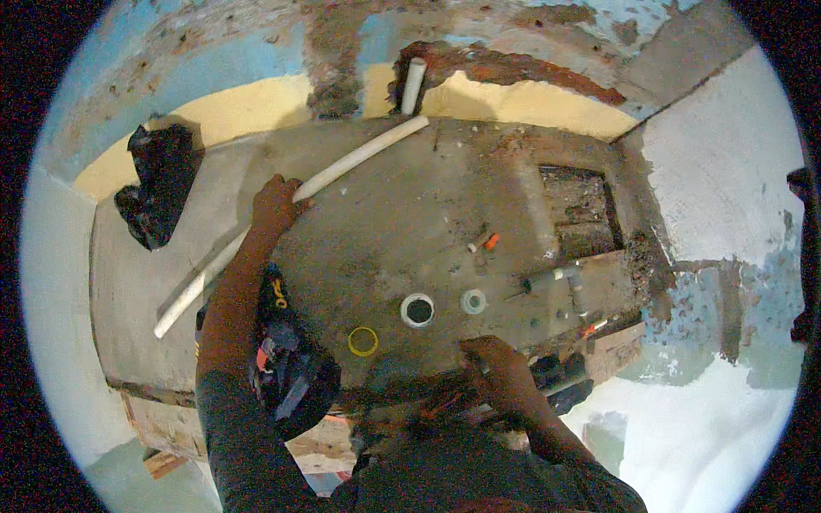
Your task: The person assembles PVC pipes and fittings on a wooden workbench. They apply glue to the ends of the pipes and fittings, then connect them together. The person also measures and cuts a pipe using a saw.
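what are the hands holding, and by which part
The left hand grips the long white pipe near its middle; whether the right hand holds anything cannot be told.

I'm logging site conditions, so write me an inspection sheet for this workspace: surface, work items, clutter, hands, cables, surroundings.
Surface: grey concrete slab, with a rectangular recess at the right rear.
Work items: long white pipe slanting across the slab; yellow ring and white ring near the front.
Clutter: crumpled black plastic bag at the left rear; small orange-ended piece right of centre.
Hands: left hand has its fingers around the long pipe; right hand is at the front edge, contents unclear.
Cables: nothing seen.
Surroundings: patchy blue wall with a yellow band below.
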A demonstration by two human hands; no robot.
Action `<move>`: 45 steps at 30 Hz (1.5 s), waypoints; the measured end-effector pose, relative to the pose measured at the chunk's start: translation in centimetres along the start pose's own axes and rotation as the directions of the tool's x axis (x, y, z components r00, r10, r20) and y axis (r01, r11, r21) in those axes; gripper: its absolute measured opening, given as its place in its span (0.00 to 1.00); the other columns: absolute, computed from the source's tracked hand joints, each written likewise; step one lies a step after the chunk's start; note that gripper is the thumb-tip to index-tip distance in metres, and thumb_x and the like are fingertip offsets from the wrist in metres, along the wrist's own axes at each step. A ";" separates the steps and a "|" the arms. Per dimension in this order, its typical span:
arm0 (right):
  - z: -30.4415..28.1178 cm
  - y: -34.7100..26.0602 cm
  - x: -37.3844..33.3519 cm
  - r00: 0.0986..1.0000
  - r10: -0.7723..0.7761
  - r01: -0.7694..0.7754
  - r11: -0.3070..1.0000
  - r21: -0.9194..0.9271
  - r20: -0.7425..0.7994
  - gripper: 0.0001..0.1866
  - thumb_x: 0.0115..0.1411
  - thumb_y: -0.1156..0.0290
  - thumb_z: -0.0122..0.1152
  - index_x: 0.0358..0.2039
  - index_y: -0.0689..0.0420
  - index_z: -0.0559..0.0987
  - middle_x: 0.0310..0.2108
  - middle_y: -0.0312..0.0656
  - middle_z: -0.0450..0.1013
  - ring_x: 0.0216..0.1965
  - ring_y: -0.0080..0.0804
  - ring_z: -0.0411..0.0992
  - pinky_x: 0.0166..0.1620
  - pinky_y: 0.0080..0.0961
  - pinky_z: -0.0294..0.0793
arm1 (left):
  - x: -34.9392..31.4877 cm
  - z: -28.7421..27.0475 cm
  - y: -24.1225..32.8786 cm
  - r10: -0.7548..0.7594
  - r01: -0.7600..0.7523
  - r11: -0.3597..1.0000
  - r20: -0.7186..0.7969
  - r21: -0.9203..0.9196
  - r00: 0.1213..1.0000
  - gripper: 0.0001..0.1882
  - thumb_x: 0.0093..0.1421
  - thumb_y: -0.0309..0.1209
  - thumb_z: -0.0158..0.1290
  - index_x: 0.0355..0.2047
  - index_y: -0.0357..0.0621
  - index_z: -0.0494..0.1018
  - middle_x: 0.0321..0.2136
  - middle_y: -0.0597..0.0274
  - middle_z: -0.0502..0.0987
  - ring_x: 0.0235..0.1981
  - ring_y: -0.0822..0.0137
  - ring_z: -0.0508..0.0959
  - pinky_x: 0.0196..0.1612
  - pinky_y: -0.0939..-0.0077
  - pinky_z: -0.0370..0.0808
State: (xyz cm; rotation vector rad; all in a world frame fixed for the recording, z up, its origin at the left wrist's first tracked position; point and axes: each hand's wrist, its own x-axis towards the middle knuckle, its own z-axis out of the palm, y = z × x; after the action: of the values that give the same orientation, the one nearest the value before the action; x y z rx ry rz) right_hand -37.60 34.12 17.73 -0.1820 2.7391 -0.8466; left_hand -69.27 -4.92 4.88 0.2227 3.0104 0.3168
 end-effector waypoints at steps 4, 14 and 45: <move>-1.8 0.8 -2.7 0.996 0.083 -0.082 0.997 0.006 -0.019 0.15 0.66 0.67 0.61 0.52 0.55 0.80 0.46 0.51 0.78 0.46 0.55 0.78 0.52 0.46 0.79 | 0.2 1.1 0.0 0.103 -0.106 0.994 -0.104 -0.024 0.989 0.26 0.61 0.45 0.63 0.55 0.44 0.76 0.49 0.45 0.76 0.51 0.44 0.78 0.54 0.50 0.76; -6.5 5.1 -3.5 0.863 -0.082 0.006 0.988 -0.152 -0.498 0.20 0.63 0.68 0.66 0.54 0.57 0.78 0.49 0.52 0.77 0.47 0.53 0.78 0.52 0.43 0.78 | -4.3 -7.8 6.7 0.302 -0.345 0.930 -0.270 -0.127 0.914 0.25 0.65 0.33 0.59 0.60 0.40 0.70 0.48 0.43 0.73 0.50 0.41 0.76 0.52 0.51 0.76; -16.0 23.4 6.2 0.928 0.187 0.325 0.008 0.946 -0.321 0.25 0.73 0.59 0.58 0.58 0.67 0.71 0.56 0.49 0.74 0.55 0.40 0.73 0.59 0.33 0.76 | -13.3 -13.8 26.1 0.691 -0.554 0.721 -0.484 0.415 0.537 0.24 0.59 0.26 0.51 0.57 0.49 0.74 0.49 0.55 0.73 0.57 0.56 0.74 0.61 0.57 0.70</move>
State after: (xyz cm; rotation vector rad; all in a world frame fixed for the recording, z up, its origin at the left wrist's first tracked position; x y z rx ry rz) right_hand -49.06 60.66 15.79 0.1850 1.5088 -2.8653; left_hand -54.31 15.51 25.07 1.5581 3.4501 0.1113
